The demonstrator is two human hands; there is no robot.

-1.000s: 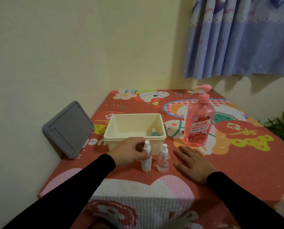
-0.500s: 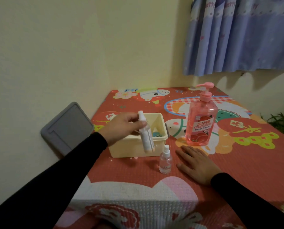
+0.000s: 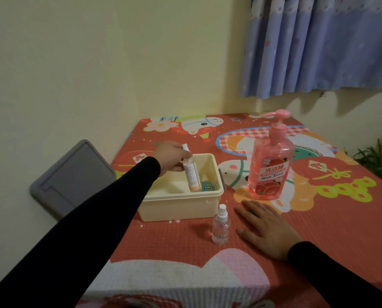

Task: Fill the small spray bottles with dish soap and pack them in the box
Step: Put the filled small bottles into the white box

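My left hand grips a small white-labelled spray bottle by its top and holds it upright inside the cream plastic box, its base low near the box floor. A small teal-capped item lies in the box beside it. A second small clear spray bottle with a white cap stands on the mat in front of the box. My right hand rests flat on the mat, fingers spread, just right of that bottle. The pink dish soap pump bottle stands right of the box.
A grey lid leans against the wall to the left of the mat. The colourful cartoon mat covers the surface. A blue curtain hangs at the back right, and a green plant sits at the right edge.
My left hand lifted the white-labelled bottle from the mat, carried it over the box rim and lowered it inside. My right hand and the clear bottle stayed put.
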